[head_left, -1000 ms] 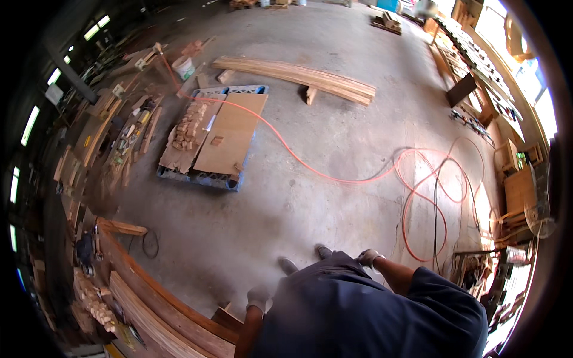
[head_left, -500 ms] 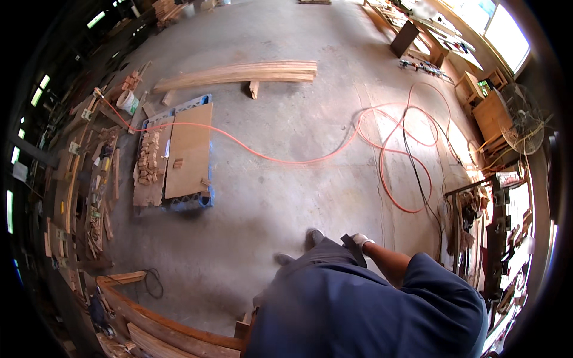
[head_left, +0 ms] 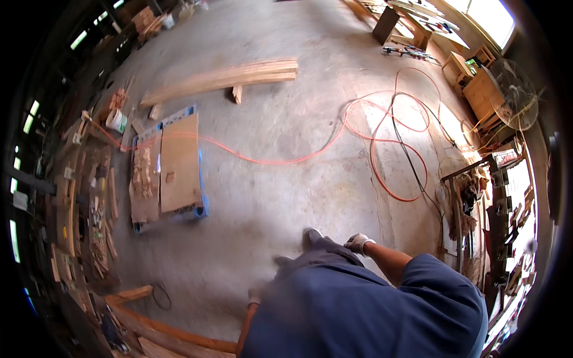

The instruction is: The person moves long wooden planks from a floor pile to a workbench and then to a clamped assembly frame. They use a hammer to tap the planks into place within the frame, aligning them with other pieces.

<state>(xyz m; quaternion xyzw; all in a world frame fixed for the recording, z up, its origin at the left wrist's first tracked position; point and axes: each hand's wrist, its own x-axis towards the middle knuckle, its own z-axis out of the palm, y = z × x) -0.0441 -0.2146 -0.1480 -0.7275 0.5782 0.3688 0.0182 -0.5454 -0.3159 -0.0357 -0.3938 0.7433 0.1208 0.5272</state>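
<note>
Concrete floor (head_left: 286,197) sweeps across the workshop, bright on the right near the window (head_left: 492,21)! Down beside my trouser leg (head_left: 322,253) is my right hand (head_left: 358,243), pale-gloved, fingers seemingly curled, but whether they pinch anything I can't tell. Opposite, my left hand (head_left: 255,294) is a blur beside my navy shirt (head_left: 358,304); its grip I can't make out. Nearest that one, low left: a brown timber beam (head_left: 170,332). Ahead, an orange hose (head_left: 274,162) loops, then crosses cardboard (head_left: 182,185) on a blue pallet (head_left: 204,206). White bucket (head_left: 113,119) beyond, its green marking unreadable!
</note>
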